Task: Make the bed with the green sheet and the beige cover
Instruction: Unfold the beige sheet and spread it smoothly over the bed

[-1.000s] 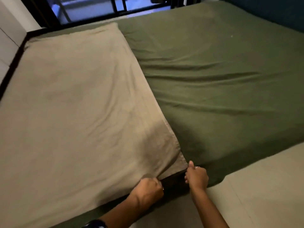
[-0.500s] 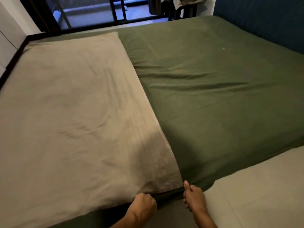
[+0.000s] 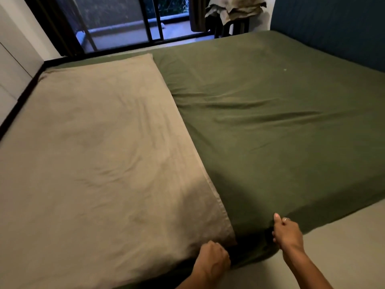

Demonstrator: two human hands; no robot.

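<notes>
A green sheet (image 3: 270,122) covers the whole mattress and shows long creases across its right half. A beige cover (image 3: 100,159) lies flat over the left half. My left hand (image 3: 212,261) grips the cover's near right corner at the bed's front edge. A short way to the right, my right hand (image 3: 286,234) grips the green sheet where it hangs over the front edge, thumb up on the fabric, a ring on one finger.
A pale tiled floor (image 3: 337,243) runs along the bed's front right. A blue headboard (image 3: 333,28) stands at the far right. Behind the bed are a dark-framed glass door (image 3: 125,24) and a chair with cloth piled on it (image 3: 233,11). White panels (image 3: 14,65) line the left.
My right hand has shifted right along the front edge, away from my left hand, taking green sheet with it. The view has tilted up, showing more of the door and chair.
</notes>
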